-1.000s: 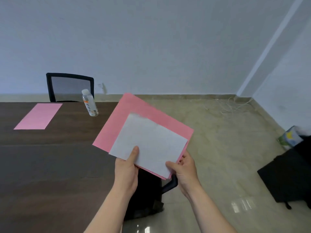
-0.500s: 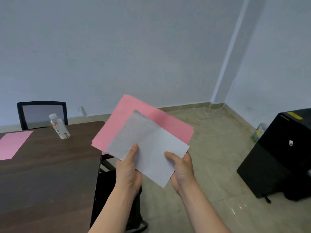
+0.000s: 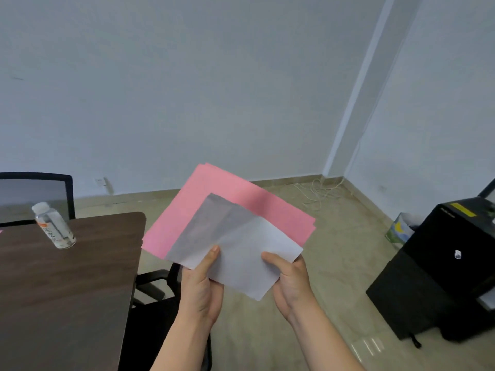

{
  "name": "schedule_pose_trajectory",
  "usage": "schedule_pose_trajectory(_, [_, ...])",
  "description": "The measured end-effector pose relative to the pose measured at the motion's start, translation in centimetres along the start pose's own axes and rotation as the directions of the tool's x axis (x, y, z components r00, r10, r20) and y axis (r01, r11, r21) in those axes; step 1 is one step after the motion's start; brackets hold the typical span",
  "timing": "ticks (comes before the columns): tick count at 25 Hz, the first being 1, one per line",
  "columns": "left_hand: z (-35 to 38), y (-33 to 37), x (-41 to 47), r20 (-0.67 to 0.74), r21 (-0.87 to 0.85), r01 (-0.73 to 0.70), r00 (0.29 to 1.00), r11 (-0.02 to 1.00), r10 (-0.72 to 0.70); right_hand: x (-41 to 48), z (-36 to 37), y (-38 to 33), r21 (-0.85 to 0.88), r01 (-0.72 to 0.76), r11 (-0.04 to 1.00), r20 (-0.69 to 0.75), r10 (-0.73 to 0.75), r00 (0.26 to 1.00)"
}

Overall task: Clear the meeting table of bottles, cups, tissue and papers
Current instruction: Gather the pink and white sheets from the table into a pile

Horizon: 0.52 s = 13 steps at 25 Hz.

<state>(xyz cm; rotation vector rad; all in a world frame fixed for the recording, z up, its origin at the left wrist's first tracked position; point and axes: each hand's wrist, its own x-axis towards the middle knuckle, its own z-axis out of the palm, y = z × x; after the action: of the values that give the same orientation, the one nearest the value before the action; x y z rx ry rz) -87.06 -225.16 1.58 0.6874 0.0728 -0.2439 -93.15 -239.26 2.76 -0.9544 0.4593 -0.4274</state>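
The papers are already off the table. They are held in the air just right of its right edge, over the floor, so the coming move turns on where this stack goes, not on a reach. The left hand and the right hand both hold it by its near side. Each thumb lies flat on top of the white sheet. The other fingers are curled underneath and hidden, so each hand is pinching the stack between thumb and fingers. The stack lies straight ahead of the hands and fans away from them. It is tilted up toward the far wall, with its long axis running from far left to near right. The white sheet is the smaller one on top, and its far-left part reads greyer; I cannot tell whether that is shadow or a fold. Behind it the pink sheets show on the far and left sides. A doubled edge at the corners suggests more than one sheet, lightly misaligned. Thin and floppy, they would probably sag or slide apart if one hand let go. A clear plastic bottle with a white cap and an orange-marked label stands upright on the table's far part. It is well to the left of the hands, and the left hand is the nearer one. A black machine sits on the floor to the right, with a green and yellow box just beyond it.
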Motion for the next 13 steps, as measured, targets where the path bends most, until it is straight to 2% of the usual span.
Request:
schedule_pose_trajectory(4, [1.5,0.1,5.6,0.016,0.032,-0.004,1.000,0.999,0.004,5.3,1.8,-1.4,-0.036,-0.014,0.999,0.013,0.014,1.000])
schedule_pose_trajectory(7, [2.3,-0.4,8.8,-0.034,0.256,-0.055,0.997,0.965,0.066,8.4,2.3,-1.7,-0.194,0.016,0.981,-0.022,-0.020,1.000])
schedule_pose_trajectory(9, [2.8,-1.2,10.7,-0.096,0.417,-0.033,0.992,0.908,0.080,10.6,2.2,-1.8,-0.294,0.033,0.955,-0.039,-0.047,0.998])
schedule_pose_trajectory(13, [3.8,-3.3,14.0,-0.147,0.528,0.040,0.988,0.848,0.045,15.1,1.4,-1.8,-0.301,-0.049,0.952,-0.074,0.028,0.997])
